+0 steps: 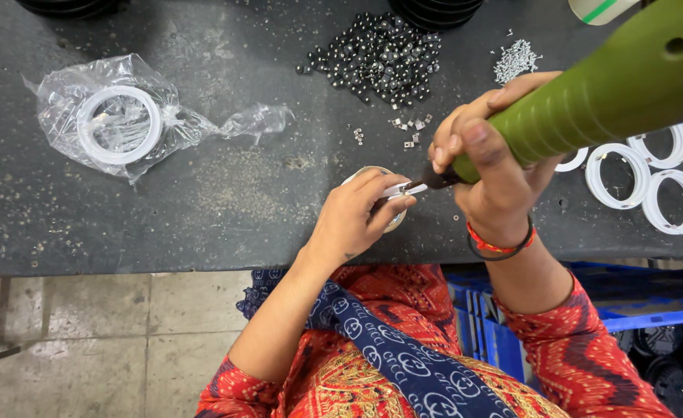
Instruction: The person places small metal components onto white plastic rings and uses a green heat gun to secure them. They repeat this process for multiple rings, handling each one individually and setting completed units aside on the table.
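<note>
The left hand (357, 213) pinches a white ring (394, 220) at the desk (225, 186) edge, the right hand (496, 166) closed around a green driver (589, 101) touching it; more loose rings (635, 178) wait unassembled.

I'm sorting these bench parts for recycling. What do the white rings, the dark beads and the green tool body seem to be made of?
White rings: probably moulded plastic, matte, uniformly white and thin-walled.
Dark beads: glossy, with bright highlights; polished metal or hard plastic, it cannot be told which.
Green tool body, held in the right hand: likely plastic, satin finish with fine moulded ribs.
</note>
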